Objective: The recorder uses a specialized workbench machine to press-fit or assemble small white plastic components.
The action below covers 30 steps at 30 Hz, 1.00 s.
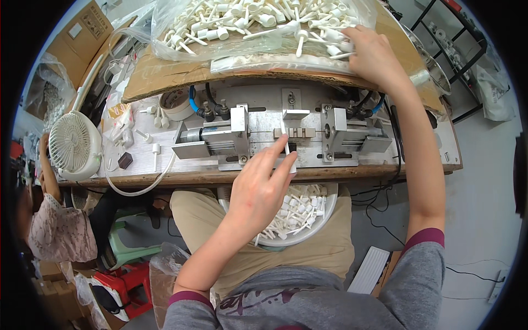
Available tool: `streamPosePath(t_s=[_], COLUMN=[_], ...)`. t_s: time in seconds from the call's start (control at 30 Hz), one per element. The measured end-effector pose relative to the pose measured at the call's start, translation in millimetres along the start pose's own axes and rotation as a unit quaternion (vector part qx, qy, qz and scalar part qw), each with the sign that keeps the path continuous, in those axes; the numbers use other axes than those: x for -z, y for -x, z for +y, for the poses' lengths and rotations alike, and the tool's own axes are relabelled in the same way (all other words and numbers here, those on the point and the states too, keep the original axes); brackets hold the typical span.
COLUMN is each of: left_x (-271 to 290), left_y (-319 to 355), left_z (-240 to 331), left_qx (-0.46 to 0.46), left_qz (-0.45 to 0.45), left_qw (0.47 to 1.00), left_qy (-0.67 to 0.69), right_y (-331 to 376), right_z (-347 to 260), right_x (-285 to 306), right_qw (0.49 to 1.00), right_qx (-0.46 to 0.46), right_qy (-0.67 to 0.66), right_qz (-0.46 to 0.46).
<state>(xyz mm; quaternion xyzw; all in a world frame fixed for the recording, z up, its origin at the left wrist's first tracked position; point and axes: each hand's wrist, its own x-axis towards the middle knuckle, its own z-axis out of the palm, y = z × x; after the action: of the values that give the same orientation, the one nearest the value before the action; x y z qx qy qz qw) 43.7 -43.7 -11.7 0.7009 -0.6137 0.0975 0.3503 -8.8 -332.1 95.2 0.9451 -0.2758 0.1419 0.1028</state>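
My left hand (254, 192) is at the middle of a metal fixture (294, 133). Its fingers pinch a slim white plastic piece (286, 147) standing across the small slotted block. My right hand (376, 55) reaches to the right edge of a heap of white plastic parts (242, 16), stick-like with round cup ends. Its fingers are bent around a white part there, partly hidden by the hand. On either side of the slotted block stand a left metal clamp unit (220, 135) and a right metal clamp unit (352, 135), apart from my fingers.
The heap lies in clear plastic on a cardboard sheet (165, 77) above the bench. A white basin (330, 212) of similar parts rests in my lap. A small white fan (75, 144) and a tape roll (177, 104) stand left. Another person (60, 228) sits far left.
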Motion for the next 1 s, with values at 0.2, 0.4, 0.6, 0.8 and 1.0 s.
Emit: streamPosePath(t_s=[0.2,0.4,0.6,0.8,1.0], left_x=[-6.4,-5.2,-4.0,0.4,16.4], left_y=[0.2,-13.2,-13.9,-11.8,-17.2], left_z=[-0.1,-8.1,-6.2,-11.2,-0.6], left_qx=[0.004,-0.012,0.007,0.008,0.022], left_qz=[-0.057,-0.075,-0.089,-0.086,-0.051], left_qw=[0.994,0.992,0.993,0.995,0.997], left_qy=[-0.088,-0.096,-0.083,-0.049,0.057], right_y=[-8.2,-15.2,-24.4,-18.6,-18.4], right_z=[-8.1,-22.5,-0.5,22.1,55.5], right_x=[-7.4,-18.4,-23.0,1.4,-0.5], right_qw=[0.981,0.969,0.945,0.833,0.697], right_qx=[0.094,0.158,0.089,-0.027,-0.124], right_qy=[-0.159,-0.139,-0.25,-0.551,-0.705], right_qz=[0.063,0.132,0.192,0.048,0.05])
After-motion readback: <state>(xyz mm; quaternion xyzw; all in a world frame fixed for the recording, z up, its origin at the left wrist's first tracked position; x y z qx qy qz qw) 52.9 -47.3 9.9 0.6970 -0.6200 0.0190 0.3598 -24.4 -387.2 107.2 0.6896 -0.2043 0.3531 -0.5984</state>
